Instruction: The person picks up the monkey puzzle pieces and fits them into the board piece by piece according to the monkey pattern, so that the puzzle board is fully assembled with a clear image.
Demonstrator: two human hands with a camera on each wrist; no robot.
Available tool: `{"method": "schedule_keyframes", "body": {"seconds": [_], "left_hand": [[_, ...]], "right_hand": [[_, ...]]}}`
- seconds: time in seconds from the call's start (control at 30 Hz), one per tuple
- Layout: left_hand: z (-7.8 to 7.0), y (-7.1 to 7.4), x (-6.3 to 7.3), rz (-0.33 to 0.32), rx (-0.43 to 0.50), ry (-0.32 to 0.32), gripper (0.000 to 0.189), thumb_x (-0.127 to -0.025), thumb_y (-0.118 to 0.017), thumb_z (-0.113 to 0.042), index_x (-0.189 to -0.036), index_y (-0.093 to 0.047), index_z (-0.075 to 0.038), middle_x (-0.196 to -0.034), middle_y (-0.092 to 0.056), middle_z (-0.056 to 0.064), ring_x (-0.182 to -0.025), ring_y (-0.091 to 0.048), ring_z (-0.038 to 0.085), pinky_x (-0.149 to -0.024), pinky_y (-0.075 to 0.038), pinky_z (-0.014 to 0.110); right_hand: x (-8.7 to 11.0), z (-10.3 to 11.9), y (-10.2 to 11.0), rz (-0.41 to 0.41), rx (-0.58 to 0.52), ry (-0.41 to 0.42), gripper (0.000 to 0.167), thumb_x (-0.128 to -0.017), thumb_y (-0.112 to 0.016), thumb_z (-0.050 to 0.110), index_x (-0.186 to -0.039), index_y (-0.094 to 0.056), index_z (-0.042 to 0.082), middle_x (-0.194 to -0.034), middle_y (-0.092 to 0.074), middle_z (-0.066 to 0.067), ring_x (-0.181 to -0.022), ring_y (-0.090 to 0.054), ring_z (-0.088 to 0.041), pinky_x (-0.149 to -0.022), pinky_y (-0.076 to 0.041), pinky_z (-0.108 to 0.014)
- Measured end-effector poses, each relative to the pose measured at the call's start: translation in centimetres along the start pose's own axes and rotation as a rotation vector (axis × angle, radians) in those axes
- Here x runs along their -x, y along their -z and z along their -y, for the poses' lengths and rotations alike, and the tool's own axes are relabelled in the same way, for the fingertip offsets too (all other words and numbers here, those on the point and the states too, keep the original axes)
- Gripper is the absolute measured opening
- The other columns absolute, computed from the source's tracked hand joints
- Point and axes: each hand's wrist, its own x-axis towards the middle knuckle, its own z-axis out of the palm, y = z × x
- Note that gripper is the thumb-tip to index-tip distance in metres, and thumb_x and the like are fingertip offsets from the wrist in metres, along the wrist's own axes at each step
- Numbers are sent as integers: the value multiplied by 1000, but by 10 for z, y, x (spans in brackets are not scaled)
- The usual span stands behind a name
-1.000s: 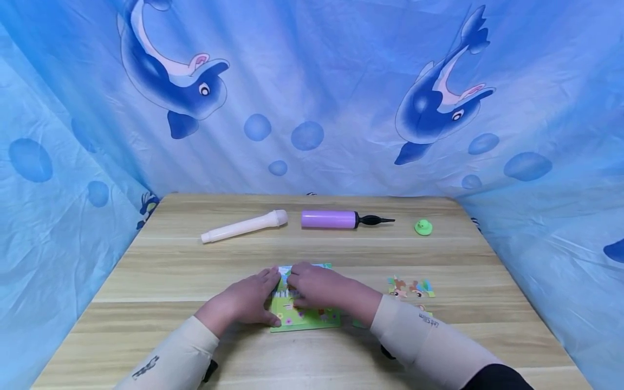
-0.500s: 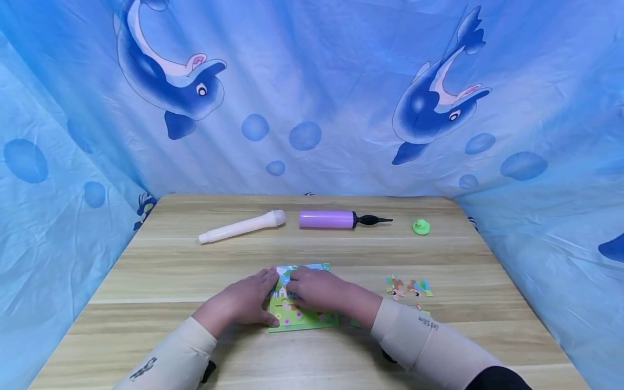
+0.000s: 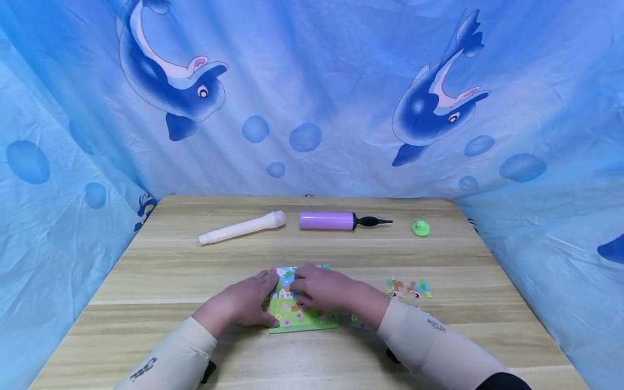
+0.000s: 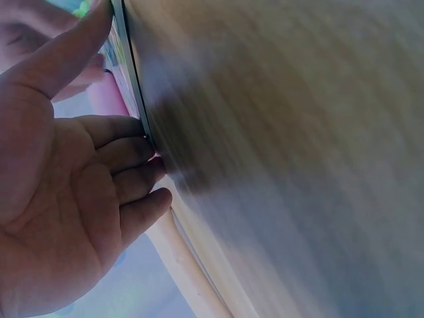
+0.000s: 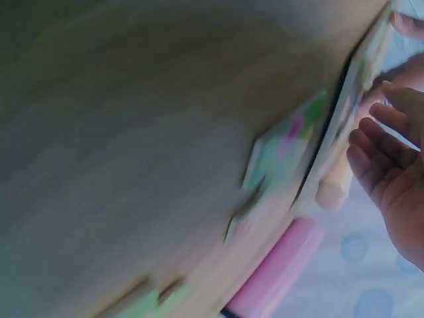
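A colourful jigsaw puzzle in a tray (image 3: pixel 304 325), showing a house, grass and flowers, lies mid-table. My left hand (image 3: pixel 248 300) rests along its left side. In the left wrist view, the fingertips of the left hand (image 4: pixel 73 179) touch the tray's edge, not curled round it. Over the right part of the puzzle hovers my right hand (image 3: pixel 319 287), which hides some of the picture. Loosely bent fingers of the right hand (image 5: pixel 391 165) show in the right wrist view with nothing visible between them. A loose puzzle piece (image 3: pixel 359 323) lies partly under the right forearm.
More puzzle pieces (image 3: pixel 420 288) lie to the right, some hidden by the right sleeve (image 3: pixel 429 341). Along the back are a white stick-shaped tube (image 3: pixel 241 228), a purple hand pump (image 3: pixel 327 220) with a black nozzle, and a small green duck (image 3: pixel 421 228).
My right hand has shifted slightly right and up, uncovering more of the house and the piece below it. The left hand stays in place at the tray's side.
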Motion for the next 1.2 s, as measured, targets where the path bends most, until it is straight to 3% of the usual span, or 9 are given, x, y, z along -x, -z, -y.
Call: {"method": "schedule_keyframes", "body": {"seconds": [0.27, 0.5, 0.73, 0.93, 1.07, 1.2], "left_hand": [[-3, 0, -1, 16, 5, 10, 106, -77, -75, -59, -153, -30, -1, -162, -22, 14, -149, -22, 33, -120, -27, 47], [-4, 0, -1, 26, 0, 20, 115, -70, -80, -61, -153, -28, -1, -163, -22, 14, -149, -22, 33, -119, -28, 48], [-4, -1, -3, 16, -9, 19, 115, -69, -82, -58, -153, -28, 1, -162, -22, 16, -149, -23, 35, -119, -28, 49], [-5, -2, -4, 21, -7, 33, 115, -69, -82, -58, -153, -29, 0, -162, -23, 15, -149, -23, 34, -118, -29, 48], [-6, -2, -3, 25, -5, 38, 115, -69, -82, -58, -153, -29, 0, -162, -22, 15, -149, -23, 34, -118, -29, 49], [-6, -1, -3, 24, -8, 36, 115, -69, -82, -58, -153, -29, 0, -162, -22, 15, -149, -23, 34, -119, -29, 49]], "right_hand": [[42, -37, 19, -106, -108, -162, 29, -98, -59, 28, -122, -67, 14, -113, -59, 1, -104, -54, -12, -90, -52, -30], [94, -78, 24, -158, -75, -299, 32, -93, -66, 20, -122, -66, 7, -115, -62, -8, -109, -59, -24, -96, -52, -42], [136, -98, 20, -30, -130, -481, 39, -91, -69, 24, -126, -64, 6, -120, -61, -11, -112, -60, -29, -94, -52, -46], [155, -101, 9, 104, -226, -600, 41, -83, -77, 29, -118, -65, 12, -109, -59, -4, -94, -58, -20, -80, -53, -40], [161, -97, 5, 119, -241, -620, 43, -75, -80, 30, -111, -65, 12, -98, -52, 0, -85, -49, -16, -72, -48, -35], [162, -94, 2, 116, -203, -597, 42, -75, -80, 30, -109, -65, 10, -95, -49, 1, -84, -47, -15, -71, -46, -33]]}}
